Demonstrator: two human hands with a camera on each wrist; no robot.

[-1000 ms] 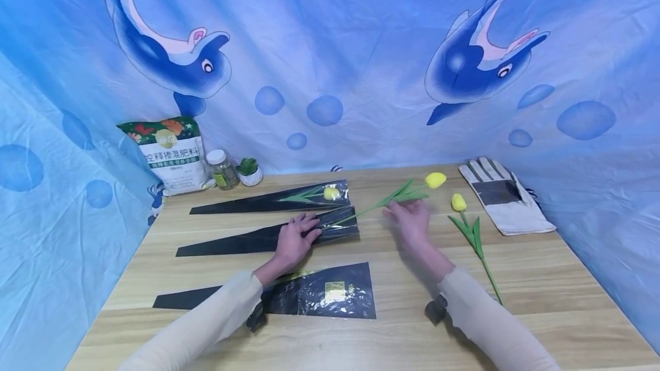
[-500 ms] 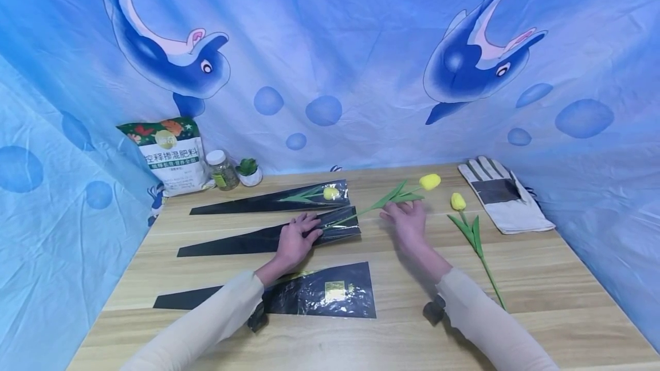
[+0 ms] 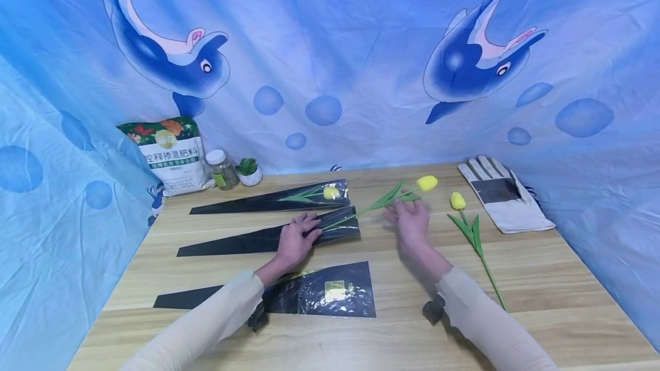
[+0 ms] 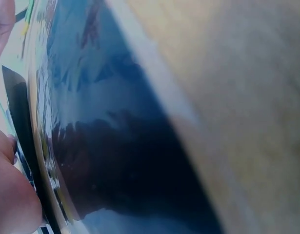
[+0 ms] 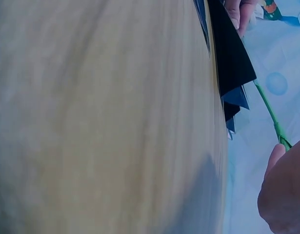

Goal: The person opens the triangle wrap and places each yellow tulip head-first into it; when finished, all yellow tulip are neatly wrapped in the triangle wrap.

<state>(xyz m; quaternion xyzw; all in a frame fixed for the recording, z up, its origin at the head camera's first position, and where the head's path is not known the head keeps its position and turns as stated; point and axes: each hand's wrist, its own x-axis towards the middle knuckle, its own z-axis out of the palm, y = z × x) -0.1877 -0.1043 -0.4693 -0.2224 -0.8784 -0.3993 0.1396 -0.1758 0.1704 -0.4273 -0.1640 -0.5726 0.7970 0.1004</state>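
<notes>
My right hand pinches the green stem of a yellow artificial tulip close to its leaves. The stem slants down to the left, its lower end inside the mouth of the middle black flower sleeve. My left hand rests on that sleeve with fingers spread, thumb beside the stem. In the right wrist view, the stem runs between the dark sleeve and my right thumb. The left wrist view shows a glossy black sleeve on the table below my left hand.
Behind lies a sleeve with a tulip inside; a flat sleeve lies in front. At right are another tulip and a glove. A fertilizer bag, jar and potted plant stand back left.
The held tulip has shifted a little to the left, its stem sliding slightly further toward the middle sleeve. My left hand has stayed in place on the sleeve.
</notes>
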